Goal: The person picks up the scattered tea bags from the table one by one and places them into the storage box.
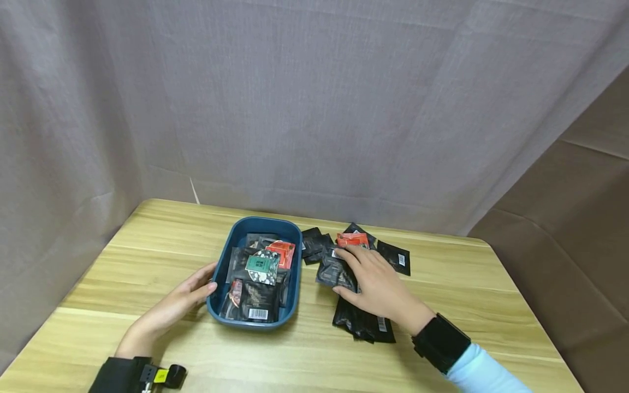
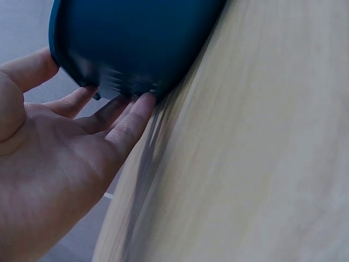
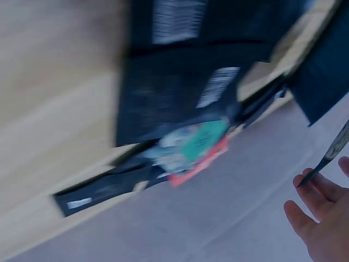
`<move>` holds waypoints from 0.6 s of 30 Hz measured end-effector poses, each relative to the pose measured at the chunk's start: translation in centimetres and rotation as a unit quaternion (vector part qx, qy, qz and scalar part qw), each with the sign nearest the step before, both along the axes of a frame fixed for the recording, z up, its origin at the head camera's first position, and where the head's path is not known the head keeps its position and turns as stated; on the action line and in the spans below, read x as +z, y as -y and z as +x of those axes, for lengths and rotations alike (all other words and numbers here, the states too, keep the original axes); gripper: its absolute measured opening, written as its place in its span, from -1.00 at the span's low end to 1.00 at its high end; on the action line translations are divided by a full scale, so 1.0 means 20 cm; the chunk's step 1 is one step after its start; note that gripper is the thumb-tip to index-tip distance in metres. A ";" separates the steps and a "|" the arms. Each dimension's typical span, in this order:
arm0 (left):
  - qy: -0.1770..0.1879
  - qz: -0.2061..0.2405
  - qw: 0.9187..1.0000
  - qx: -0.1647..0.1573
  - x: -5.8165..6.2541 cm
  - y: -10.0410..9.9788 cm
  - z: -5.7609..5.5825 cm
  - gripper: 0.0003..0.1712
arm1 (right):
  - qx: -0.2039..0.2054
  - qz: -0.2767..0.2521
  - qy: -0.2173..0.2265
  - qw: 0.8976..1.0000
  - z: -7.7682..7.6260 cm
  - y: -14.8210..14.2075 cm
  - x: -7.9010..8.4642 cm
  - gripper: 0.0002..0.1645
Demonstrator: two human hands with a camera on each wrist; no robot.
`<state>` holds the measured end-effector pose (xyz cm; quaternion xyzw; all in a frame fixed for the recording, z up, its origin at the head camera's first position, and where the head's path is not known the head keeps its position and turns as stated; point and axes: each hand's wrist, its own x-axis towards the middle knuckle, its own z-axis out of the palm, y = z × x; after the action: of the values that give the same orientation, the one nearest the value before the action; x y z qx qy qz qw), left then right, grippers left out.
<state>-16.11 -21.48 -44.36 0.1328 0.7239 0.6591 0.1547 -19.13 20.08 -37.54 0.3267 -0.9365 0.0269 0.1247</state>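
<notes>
A dark blue plastic bin [image 1: 298, 284] holds several flat sachets, among them a black one with a green label [image 1: 262, 265] and a red one [image 1: 285, 252]. My left hand [image 1: 179, 300] steadies the bin from its left, thumb on the rim and the other fingers against the outer wall, as the left wrist view [image 2: 60, 142] shows. To the right of the bin, my right hand [image 1: 371, 278] pinches a black sachet [image 1: 333, 268] over a loose pile. In the right wrist view that sachet [image 3: 335, 144] appears edge-on between the fingers and thumb.
Under the right hand lie black sachets with barcodes [image 1: 361, 322]. Behind it are a red sachet [image 1: 351, 238] and another black one [image 1: 395, 257]; more black sachets [image 1: 314, 245] lie near the bin's right side. A grey curtain [image 1: 314, 120] hangs behind the wooden table [image 1: 196, 355].
</notes>
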 end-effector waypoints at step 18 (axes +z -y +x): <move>-0.004 0.009 1.000 -0.008 0.00 -0.01 0.00 -0.24 | 0.024 0.022 0.048 0.998 -0.27 0.50 0.04 -0.06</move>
<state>-16.07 -21.27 -44.37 0.1430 0.7172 0.6640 0.1559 -24.50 10.00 -36.77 0.3504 -0.9335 0.0251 0.0714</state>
